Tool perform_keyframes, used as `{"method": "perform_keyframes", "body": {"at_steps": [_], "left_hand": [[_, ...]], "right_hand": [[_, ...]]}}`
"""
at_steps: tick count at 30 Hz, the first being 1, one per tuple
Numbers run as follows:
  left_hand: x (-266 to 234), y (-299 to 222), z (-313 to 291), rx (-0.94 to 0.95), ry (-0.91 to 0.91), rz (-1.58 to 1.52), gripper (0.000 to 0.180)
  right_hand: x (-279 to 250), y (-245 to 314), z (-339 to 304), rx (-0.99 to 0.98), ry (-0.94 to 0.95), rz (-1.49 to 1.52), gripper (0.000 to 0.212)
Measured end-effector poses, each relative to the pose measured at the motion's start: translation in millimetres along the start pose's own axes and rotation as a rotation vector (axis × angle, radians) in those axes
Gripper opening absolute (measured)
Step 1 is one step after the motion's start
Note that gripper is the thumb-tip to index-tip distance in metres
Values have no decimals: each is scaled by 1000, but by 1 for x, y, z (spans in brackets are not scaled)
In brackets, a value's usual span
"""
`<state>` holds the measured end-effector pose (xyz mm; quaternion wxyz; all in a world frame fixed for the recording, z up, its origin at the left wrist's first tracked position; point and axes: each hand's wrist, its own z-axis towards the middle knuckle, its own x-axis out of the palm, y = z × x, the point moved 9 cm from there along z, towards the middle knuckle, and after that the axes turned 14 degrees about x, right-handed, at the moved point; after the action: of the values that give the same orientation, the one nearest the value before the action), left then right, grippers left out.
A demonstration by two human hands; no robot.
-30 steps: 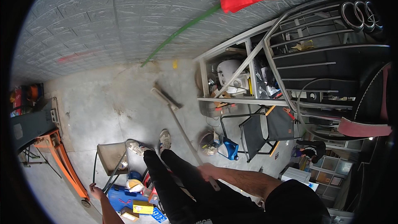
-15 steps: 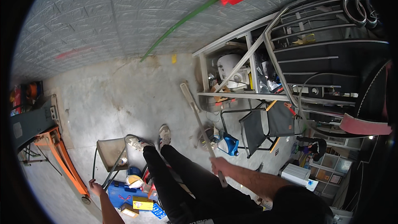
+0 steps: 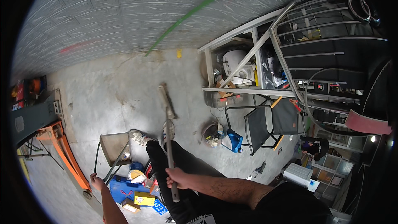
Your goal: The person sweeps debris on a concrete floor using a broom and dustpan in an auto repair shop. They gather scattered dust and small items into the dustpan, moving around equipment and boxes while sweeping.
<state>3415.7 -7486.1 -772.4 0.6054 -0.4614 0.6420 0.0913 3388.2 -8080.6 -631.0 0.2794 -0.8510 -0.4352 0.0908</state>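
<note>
My right hand (image 3: 178,178) is wrapped round the handle of a long broom (image 3: 169,141). The pale broom head lies on the floor just ahead of my shoes, its bristle side blurred. On the left, my left hand (image 3: 98,182) closes on the dark bent handle of a grey long-handled dustpan (image 3: 108,142). The dustpan stands on the floor beside my left shoe (image 3: 139,137), with small bits of debris inside it. My right shoe (image 3: 168,129) is partly hidden behind the broom handle.
Near my legs lie a blue case (image 3: 120,188), a yellow box (image 3: 144,199) and a blue plate (image 3: 160,207). An orange wheeled frame (image 3: 68,153) stands left. Rightward are a waste bin (image 3: 210,135), a blue jug (image 3: 233,142), a folding chair (image 3: 261,126) and a metal rack (image 3: 248,90).
My right hand has swung the broom to the left, and its head has moved left and a little nearer to my feet. My left hand keeps its hold on the dustpan handle.
</note>
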Motion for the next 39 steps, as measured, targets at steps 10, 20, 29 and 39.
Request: {"method": "perform_keyframes", "body": {"at_steps": [10,20,29,39], "left_hand": [[3,21,0,-60,-41,-159,28],[-4,4,4,120,-126,-193,24],[-8,1,4,100,-138,-189,25],[-7,-5,4,93,-168,-260,23]], "right_hand": [[26,-31,-82,-94,101,-92,34],[-54,7,-45,-79,-141,35,30],[75,-67,80,-41,-57,39,26],[148,-34,72,-60,111,104,24]]}}
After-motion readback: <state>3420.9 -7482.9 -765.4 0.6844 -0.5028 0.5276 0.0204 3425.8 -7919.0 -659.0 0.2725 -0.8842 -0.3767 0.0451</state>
